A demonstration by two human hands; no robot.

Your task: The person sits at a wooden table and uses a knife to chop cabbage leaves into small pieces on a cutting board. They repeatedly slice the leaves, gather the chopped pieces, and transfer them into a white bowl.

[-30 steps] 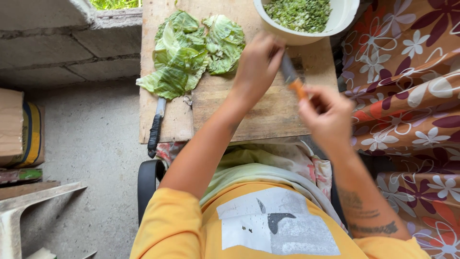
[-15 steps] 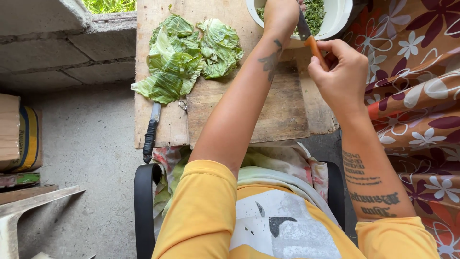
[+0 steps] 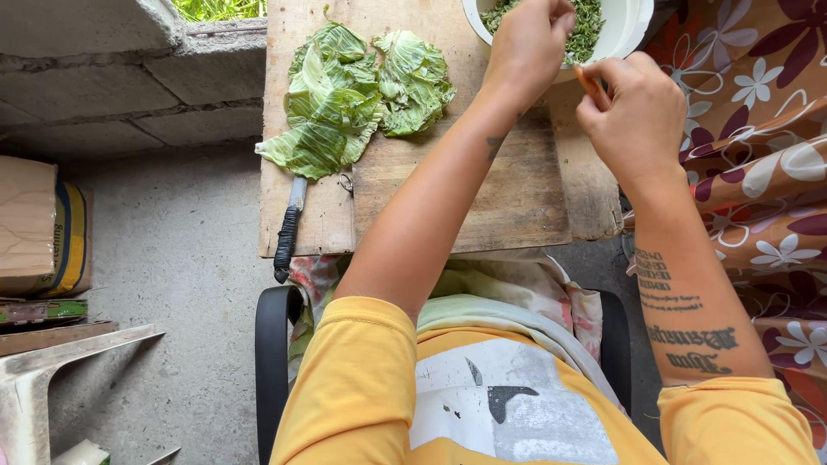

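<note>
Since half a second before, the left hand [image 3: 527, 43] had been shifted right over the white bowl [image 3: 636, 26] rim at 12 o'clock, fingers pinched together above the chopped greens [image 3: 590, 21]. The right hand [image 3: 636, 116] was clamped on the orange-handled knife [image 3: 588, 83], blade now hidden. Open board [image 3: 508, 194] lay at 6 o'clock; cabbage leaves [image 3: 345, 95] and a black-handled knife [image 3: 287, 232] were kept at the 9 o'clock edge.

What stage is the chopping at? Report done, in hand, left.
Done: the white bowl already holds a heap of finely chopped greens, and the wooden cutting board lies bare where the hands work. In hand: the left hand is at the bowl's rim, and the right hand holds an orange-handled knife beside it. Left: two whole cabbage leaves lie uncut, partly covering a black-handled knife.
</note>
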